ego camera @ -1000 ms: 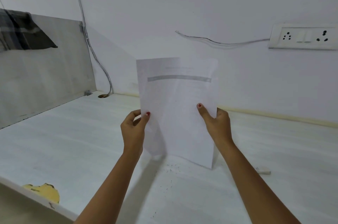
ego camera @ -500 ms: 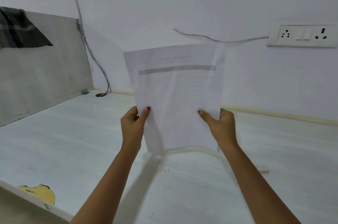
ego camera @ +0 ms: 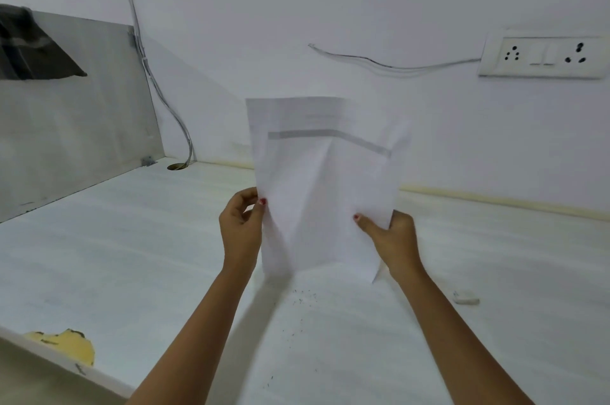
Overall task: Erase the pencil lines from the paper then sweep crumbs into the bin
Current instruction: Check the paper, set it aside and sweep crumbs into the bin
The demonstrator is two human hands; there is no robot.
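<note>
The left hand (ego camera: 241,226) and right hand (ego camera: 391,234) pinch the paper (ego camera: 317,193) at its sides. The paper, flat before, now buckles inward.

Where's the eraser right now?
In the head view the eraser lies on the white desk, just right of the right forearm, apart from the raised paper.

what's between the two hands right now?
The paper: the left hand pinches its left edge and the right hand pinches its right edge, as the head view shows.
</note>
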